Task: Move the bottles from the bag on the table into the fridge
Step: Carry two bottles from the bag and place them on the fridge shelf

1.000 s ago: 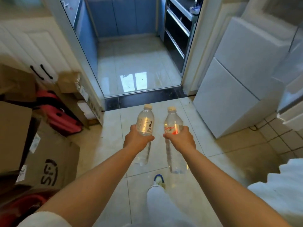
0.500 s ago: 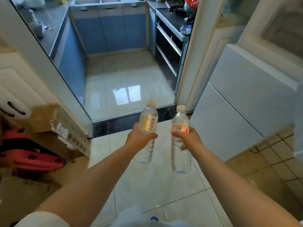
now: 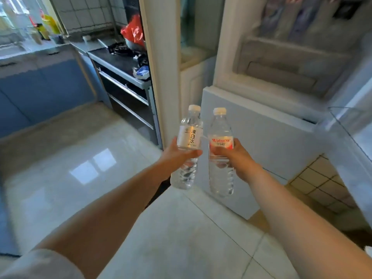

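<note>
the carrying step: left grip (image 3: pixel 177 153) curls round the white-label bottle (image 3: pixel 188 146), right grip (image 3: pixel 234 158) round the red-label bottle (image 3: pixel 221 152), both upright beside the fridge (image 3: pixel 261 127). next, lift them toward its open upper compartment.

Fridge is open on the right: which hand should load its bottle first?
Right. The right hand with the red-label bottle is nearer the open fridge; the left hand, holding the white-label bottle, would cross over.
</note>
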